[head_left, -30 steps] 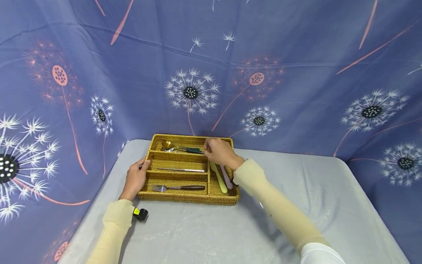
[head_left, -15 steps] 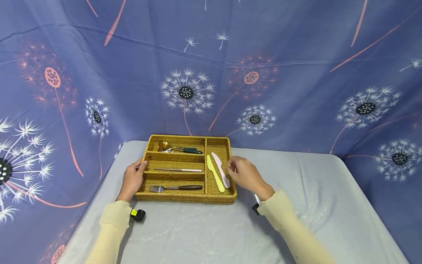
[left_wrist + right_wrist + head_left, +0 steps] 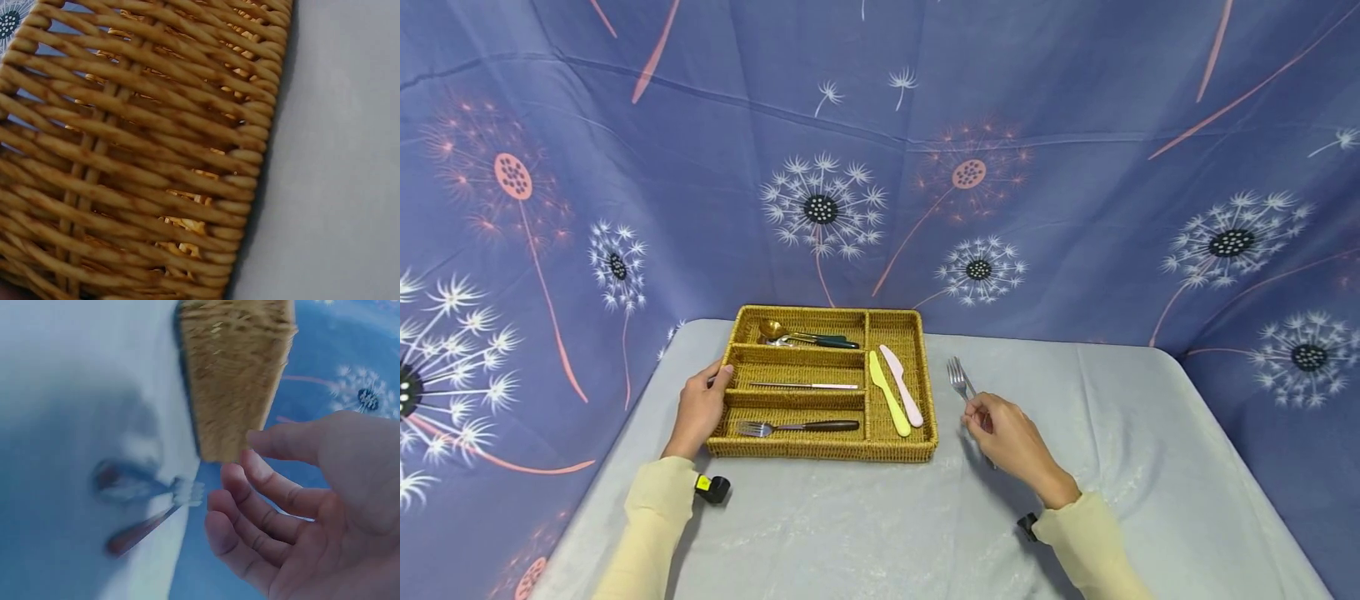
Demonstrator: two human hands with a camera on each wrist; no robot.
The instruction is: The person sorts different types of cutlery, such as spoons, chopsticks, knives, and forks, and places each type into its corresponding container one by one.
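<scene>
My left hand [image 3: 698, 410] grips the left wall of a woven cutlery tray [image 3: 823, 451], thumb over the rim. In the left wrist view, the tray's woven side [image 3: 144, 150] fills most of the picture. My right hand [image 3: 1015, 439] hovers over a fork [image 3: 957, 380] on the table, right of the tray. The right wrist view shows its fingers [image 3: 222, 534] loosely bent with nothing between them. In that view a spoon [image 3: 122, 482] lies beside the fork, both blurred. The hand hides part of both in the head view.
In the tray lie yellow [image 3: 889, 396] and pink knives [image 3: 901, 386], a dark-handled fork [image 3: 820, 426], a slim metal utensil [image 3: 805, 386] and a gold spoon [image 3: 771, 330] among green-handled pieces. A patterned blue cloth [image 3: 1075, 208] rises behind the table [image 3: 865, 533].
My right hand has left the tray's upper right part and moved right and toward me, over the fork. The fork's tines now show. The left hand stays at the tray.
</scene>
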